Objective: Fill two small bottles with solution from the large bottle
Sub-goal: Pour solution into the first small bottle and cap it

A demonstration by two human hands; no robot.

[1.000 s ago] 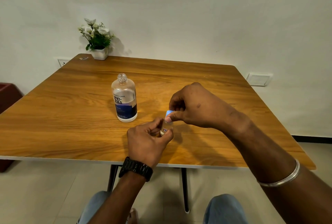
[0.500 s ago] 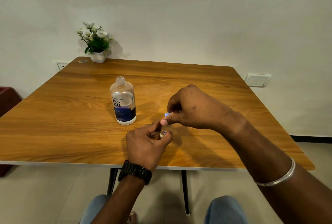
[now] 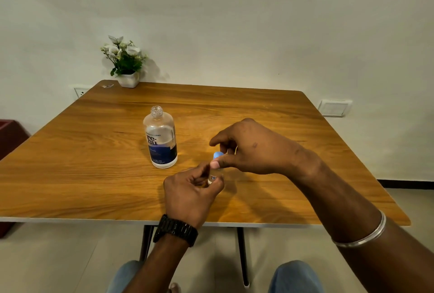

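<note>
The large clear bottle (image 3: 161, 137) with a blue label stands uncapped on the wooden table (image 3: 82, 152), left of my hands. My left hand (image 3: 190, 194) grips a small clear bottle (image 3: 215, 175) near the table's front edge. My right hand (image 3: 249, 149) is above it, thumb and fingers pinched on the bottle's light blue cap (image 3: 217, 154). Most of the small bottle is hidden by my fingers. I see only one small bottle.
A white pot of white flowers (image 3: 125, 62) stands at the table's far left corner, with a small scrap (image 3: 107, 86) beside it. A dark red box (image 3: 9, 133) sits on the floor at the left. My knees are below the table's front edge.
The camera has tipped slightly, so the scene sits lower in view. My right fingers have shifted around the blue cap while my left hand keeps hold of the small bottle in the same spot.
</note>
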